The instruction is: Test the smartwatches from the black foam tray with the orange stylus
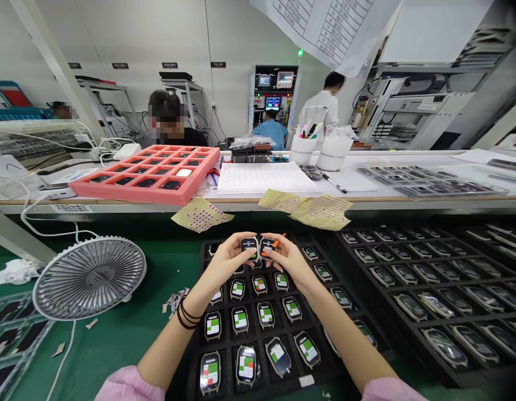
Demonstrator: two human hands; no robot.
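My left hand (231,255) is closed round a smartwatch body (250,248), its thumb on the lit screen. Close beside it, my right hand (285,257) grips a second smartwatch (268,248), also lit, with an orange strip (278,240) at its upper right. Both watches are held upright over a black foam tray (227,305). In the tray's compartments lie several watches, many showing green and white screens, such as one nearest my body (246,365). Part of the tray is hidden under my hands and forearms.
A white fan (91,277) stands at left. A second black tray of watches (412,281) lies at right. On the shelf ahead are a pink foam tray (191,186), papers (264,177) and a pen (334,183). Yellow sticker sheets (320,210) hang from its edge. Several people are beyond.
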